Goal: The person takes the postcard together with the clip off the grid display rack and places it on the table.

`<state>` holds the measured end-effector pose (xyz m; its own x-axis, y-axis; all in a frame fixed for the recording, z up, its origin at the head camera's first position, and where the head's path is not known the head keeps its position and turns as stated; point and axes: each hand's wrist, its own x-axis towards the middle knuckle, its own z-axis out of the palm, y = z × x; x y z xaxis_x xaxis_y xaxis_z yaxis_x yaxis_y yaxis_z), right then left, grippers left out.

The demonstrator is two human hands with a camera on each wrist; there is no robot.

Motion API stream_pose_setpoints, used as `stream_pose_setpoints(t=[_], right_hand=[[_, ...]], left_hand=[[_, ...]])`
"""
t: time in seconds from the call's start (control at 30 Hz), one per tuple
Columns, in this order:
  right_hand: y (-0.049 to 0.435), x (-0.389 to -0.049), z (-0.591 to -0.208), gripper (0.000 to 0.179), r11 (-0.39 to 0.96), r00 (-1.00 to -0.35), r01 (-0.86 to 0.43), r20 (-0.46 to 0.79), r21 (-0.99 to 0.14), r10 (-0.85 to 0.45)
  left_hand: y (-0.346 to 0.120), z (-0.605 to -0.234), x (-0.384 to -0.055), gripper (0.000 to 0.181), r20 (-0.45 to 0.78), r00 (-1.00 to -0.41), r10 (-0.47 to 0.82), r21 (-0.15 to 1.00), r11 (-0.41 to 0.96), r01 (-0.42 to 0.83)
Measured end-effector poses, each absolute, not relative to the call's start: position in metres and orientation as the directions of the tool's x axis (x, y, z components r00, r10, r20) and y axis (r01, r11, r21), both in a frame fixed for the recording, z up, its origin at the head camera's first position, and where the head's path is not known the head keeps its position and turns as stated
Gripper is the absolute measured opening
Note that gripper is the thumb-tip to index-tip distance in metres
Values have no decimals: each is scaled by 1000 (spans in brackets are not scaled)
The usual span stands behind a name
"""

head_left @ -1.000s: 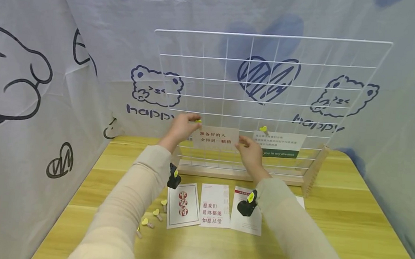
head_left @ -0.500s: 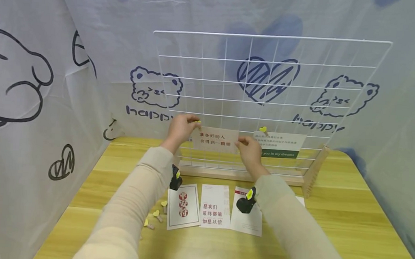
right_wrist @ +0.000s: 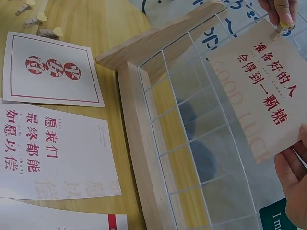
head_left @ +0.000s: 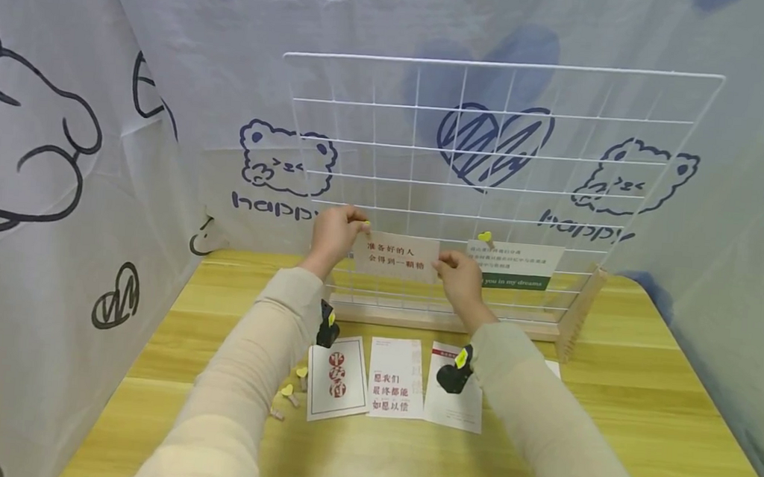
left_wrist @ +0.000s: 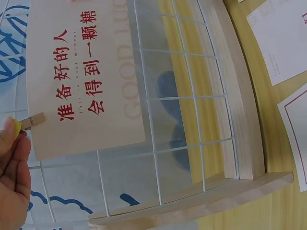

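Observation:
A cream card with red lettering [head_left: 397,257] lies against the white wire grid [head_left: 457,152]. My left hand [head_left: 336,239] pinches a small wooden clothespin [left_wrist: 32,121] with a yellow heart at the card's upper left corner. In the left wrist view the clothespin's tip overlaps the card's edge. My right hand [head_left: 461,284] holds the card's right edge between thumb and fingers. To the right, a white and green card [head_left: 523,267] hangs on the grid from another heart clothespin [head_left: 485,238], its lower left partly behind my right hand.
A wooden base [head_left: 443,321] supports the grid on the wood-grain table [head_left: 364,462]. In front lie a red-bordered card [head_left: 338,379], a white card with red text [head_left: 398,378] and another card [head_left: 454,401]. Several heart clothespins [head_left: 287,391] lie left, partly behind my left sleeve.
The cream card's left end has shifted very slightly, and my left forearm has moved a little right, covering more of the loose clothespins. Both hands keep their hold.

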<state>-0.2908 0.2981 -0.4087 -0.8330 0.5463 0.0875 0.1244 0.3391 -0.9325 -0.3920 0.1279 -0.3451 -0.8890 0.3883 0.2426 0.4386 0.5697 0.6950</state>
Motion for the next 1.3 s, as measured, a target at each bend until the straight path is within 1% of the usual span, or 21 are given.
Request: stream_pose_setpoints(t=[0.23,0.43,0.6,0.87,1.0,1.13,1.3], right_hand=[[297,-290,-410,17,290,-847,68,99,-955,523],[297,-288,-409,15,278,-858,64,89,-959,505],[296,-285,-409,17,274,-868,67,80,-959,490],[292,-283,-413,17,243,-880,59,64,-968,470],[291,-279,-414,18,214,-885,52,55,-975,462],[288,-275,-415,19,197,-896,38,53,-980,440],[283,-266,-419,19,156,-908,37,32,-987,418]], left_hand=[[128,-348,-392,10,289,-890,352,714,541,445],[126,-349,-394,10,307,-899,311,749,504,430],[125,-348,-396,11,322,-903,283,789,448,421],[119,-347,-394,13,266,-937,226,872,358,334],[113,-349,-389,15,241,-940,240,890,332,313],[107,-356,-382,16,184,-947,264,913,310,264],[99,-365,-372,17,150,-958,245,937,272,217]])
